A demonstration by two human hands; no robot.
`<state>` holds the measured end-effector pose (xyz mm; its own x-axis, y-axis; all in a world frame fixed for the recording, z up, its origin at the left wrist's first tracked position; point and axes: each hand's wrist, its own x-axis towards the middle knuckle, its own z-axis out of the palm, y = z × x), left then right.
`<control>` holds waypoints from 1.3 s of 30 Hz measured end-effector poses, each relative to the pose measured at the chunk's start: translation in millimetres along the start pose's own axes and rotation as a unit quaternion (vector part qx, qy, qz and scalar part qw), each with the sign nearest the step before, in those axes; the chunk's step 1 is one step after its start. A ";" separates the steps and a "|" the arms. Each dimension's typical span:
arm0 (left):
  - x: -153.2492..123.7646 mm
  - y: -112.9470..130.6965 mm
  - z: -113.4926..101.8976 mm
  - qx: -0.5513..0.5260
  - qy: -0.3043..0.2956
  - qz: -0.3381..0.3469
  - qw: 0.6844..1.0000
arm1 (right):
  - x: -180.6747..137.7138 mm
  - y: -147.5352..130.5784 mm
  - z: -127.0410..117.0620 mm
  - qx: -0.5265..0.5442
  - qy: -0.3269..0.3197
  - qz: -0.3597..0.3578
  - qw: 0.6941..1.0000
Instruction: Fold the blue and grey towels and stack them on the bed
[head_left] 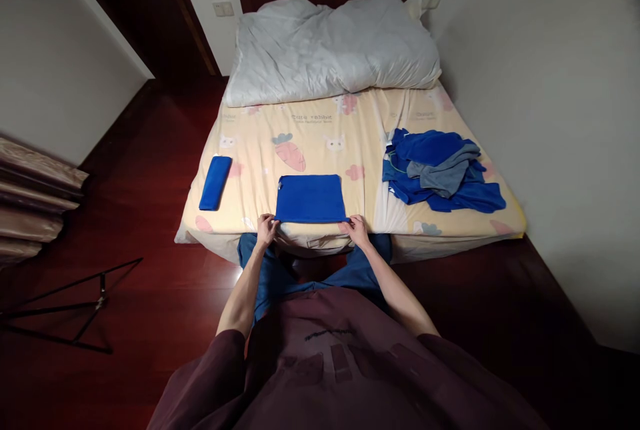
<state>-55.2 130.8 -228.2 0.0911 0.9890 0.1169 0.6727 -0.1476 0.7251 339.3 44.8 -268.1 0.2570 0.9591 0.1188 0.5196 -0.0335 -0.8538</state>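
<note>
Head view: a person in a maroon shirt (pixel 335 363) works with both hands at a blue cloth (pixel 311 198), which lies as a flat rectangle at the near edge of a patterned sheet (pixel 260 170). The left hand (pixel 267 229) pinches the near left corner between thumb and fingers; the right hand (pixel 357 230) has the near right corner in a similar pinch, the edge running straight between them. (A small pale tag (pixel 280 184) shows near the cloth's far left corner.) Well apart to the left lies a narrow blue bundle (pixel 215 183); to the right sits a rumpled blue pile (pixel 410 147) with a grey-blue piece (pixel 443 171) on top. A white quilt (pixel 330 50) lies across the far end. The step in hand appears to be squaring or folding the cloth by its near edge. Judging from this grip, the next move calls for guiding both corners evenly, keeping the edge straight and the layers aligned.
</note>
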 end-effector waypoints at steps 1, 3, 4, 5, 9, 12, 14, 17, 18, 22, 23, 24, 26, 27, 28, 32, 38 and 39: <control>-0.4 -0.2 -0.7 0.001 0.003 -0.002 1.000 | -0.1 -1.2 -1.3 -0.008 0.005 0.002 1.000; -1.3 -0.8 -2.4 0.003 0.009 -0.008 1.000 | 0.2 -4.6 -4.0 -0.019 0.015 0.001 1.000; -1.4 -0.9 -3.1 0.004 0.012 -0.010 1.000 | 0.8 -6.7 -5.1 -0.021 0.020 0.000 1.000; -1.2 -0.8 -3.7 0.005 0.014 -0.013 1.000 | 1.8 -9.1 -5.8 -0.023 0.023 0.000 0.999; 3.4 2.0 -3.6 0.009 0.025 -0.024 0.999 | 8.5 -19.3 -4.2 -0.061 0.034 0.020 0.997; 7.8 5.5 -2.2 0.017 0.036 -0.037 0.999 | 12.9 -24.1 -1.6 -0.097 0.044 0.046 0.993; 9.6 7.4 -1.2 0.023 0.042 -0.045 0.998 | 14.2 -25.1 -0.9 -0.106 0.043 0.054 0.992; 10.7 9.5 0.0 0.032 0.045 -0.056 0.997 | 15.1 -25.0 -0.9 -0.115 0.038 0.062 0.991; 10.9 10.3 0.3 0.035 0.046 -0.059 0.997 | 15.6 -24.9 -0.8 -0.117 0.037 0.064 0.990; 10.1 15.9 -1.0 0.047 0.051 -0.066 0.995 | 17.1 -28.1 0.7 -0.116 0.049 0.071 0.989; 8.7 18.0 -2.3 0.049 0.055 -0.069 0.995 | 16.2 -30.0 0.8 -0.114 0.059 0.071 0.989; 6.5 20.4 -4.0 0.052 0.061 -0.070 0.994 | 14.3 -32.5 0.6 -0.113 0.076 0.067 0.988; -0.8 25.9 -8.0 0.063 0.070 -0.044 0.995 | 6.7 -39.2 -1.1 -0.117 0.114 0.038 0.986; -5.8 28.8 -9.8 0.071 0.063 -0.010 0.995 | 1.2 -43.2 -2.4 -0.124 0.124 0.010 0.984; -11.5 31.9 -11.1 0.080 0.046 0.036 0.995 | -5.2 -47.7 -3.8 -0.134 0.120 -0.026 0.983; -34.1 44.5 -6.6 0.122 -0.079 0.192 0.971 | -30.7 -66.6 -3.9 -0.185 -0.023 -0.165 0.969; -48.2 56.4 20.3 0.186 -0.144 0.180 0.955 | -39.7 -79.9 22.2 -0.268 -0.142 -0.161 0.939; -47.9 57.2 23.7 0.192 -0.144 0.175 0.955 | -38.1 -79.6 26.7 -0.275 -0.145 -0.155 0.938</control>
<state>-3.7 75.3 -208.5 0.5208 0.8503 0.0755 0.7783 -0.5093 0.3673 266.4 18.4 -218.2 -0.1662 0.9803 0.1069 0.8947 0.1955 -0.4016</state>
